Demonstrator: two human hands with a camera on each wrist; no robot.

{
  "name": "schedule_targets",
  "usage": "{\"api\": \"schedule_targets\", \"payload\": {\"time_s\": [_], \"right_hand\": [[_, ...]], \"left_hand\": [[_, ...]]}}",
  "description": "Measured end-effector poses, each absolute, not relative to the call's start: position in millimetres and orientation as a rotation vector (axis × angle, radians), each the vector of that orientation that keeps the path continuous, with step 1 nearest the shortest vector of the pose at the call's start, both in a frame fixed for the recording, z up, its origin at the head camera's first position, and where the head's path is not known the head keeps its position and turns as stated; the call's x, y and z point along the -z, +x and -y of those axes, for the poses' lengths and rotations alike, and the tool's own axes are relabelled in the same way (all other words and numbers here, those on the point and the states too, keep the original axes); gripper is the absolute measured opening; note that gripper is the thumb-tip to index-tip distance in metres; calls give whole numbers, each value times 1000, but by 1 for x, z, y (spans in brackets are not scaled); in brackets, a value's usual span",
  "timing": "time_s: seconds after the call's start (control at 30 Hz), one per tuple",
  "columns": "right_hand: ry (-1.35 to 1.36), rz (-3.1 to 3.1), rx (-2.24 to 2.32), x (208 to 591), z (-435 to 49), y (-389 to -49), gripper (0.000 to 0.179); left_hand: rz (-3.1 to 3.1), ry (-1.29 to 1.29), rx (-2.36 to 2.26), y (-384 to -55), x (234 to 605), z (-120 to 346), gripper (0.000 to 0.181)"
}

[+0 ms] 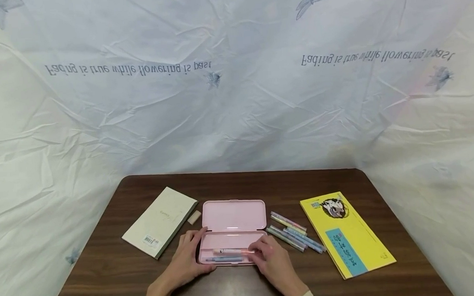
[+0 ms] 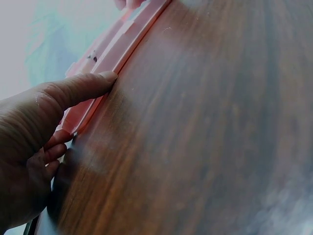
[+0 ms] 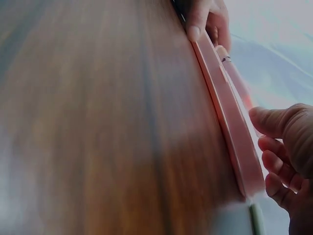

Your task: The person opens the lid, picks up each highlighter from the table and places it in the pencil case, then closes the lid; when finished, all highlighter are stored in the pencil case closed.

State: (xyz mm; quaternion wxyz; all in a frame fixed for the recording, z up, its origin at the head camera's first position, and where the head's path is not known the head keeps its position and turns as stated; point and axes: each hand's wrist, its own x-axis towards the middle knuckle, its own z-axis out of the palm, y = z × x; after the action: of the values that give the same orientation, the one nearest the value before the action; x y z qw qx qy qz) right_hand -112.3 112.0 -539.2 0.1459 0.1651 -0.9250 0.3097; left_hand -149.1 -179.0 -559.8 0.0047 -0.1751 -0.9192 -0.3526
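Observation:
A pink pencil case point(image 1: 234, 215) lies on the table with its lid folded back. My left hand point(image 1: 188, 260) holds the case at its left front corner, thumb along the front wall and fingers at the left side. With thumb and fingertips, my right hand point(image 1: 276, 261) pinches the right end of a pale pen point(image 1: 231, 251) with a pinkish-orange tip. That pen lies lengthwise over the front compartment; the right wrist view shows the pen point(image 3: 239, 83) along the case's rim. In front of it, a blue pen point(image 1: 226, 259) rests inside the case.
Several pens point(image 1: 294, 238) lie in a loose pile right of the case. A yellow book point(image 1: 370, 237) lies beyond them. To the left are a small beige eraser point(image 1: 194, 217) and a cream notebook point(image 1: 160, 219). White printed cloth point(image 1: 235, 121) hangs behind the brown table point(image 1: 228, 293).

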Motion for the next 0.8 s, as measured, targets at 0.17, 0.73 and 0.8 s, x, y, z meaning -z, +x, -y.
{"api": "schedule_targets", "payload": {"time_s": [0.17, 0.73, 0.8], "right_hand": [[547, 2640, -896, 543, -103, -114, 12], [619, 2560, -826, 545, -90, -118, 14], [615, 2587, -843, 544, -90, -119, 12]], "left_hand": [[2886, -550, 1109, -149, 559, 179, 106], [2914, -523, 1130, -150, 561, 181, 108], [2907, -526, 1121, -150, 562, 181, 108]]}}
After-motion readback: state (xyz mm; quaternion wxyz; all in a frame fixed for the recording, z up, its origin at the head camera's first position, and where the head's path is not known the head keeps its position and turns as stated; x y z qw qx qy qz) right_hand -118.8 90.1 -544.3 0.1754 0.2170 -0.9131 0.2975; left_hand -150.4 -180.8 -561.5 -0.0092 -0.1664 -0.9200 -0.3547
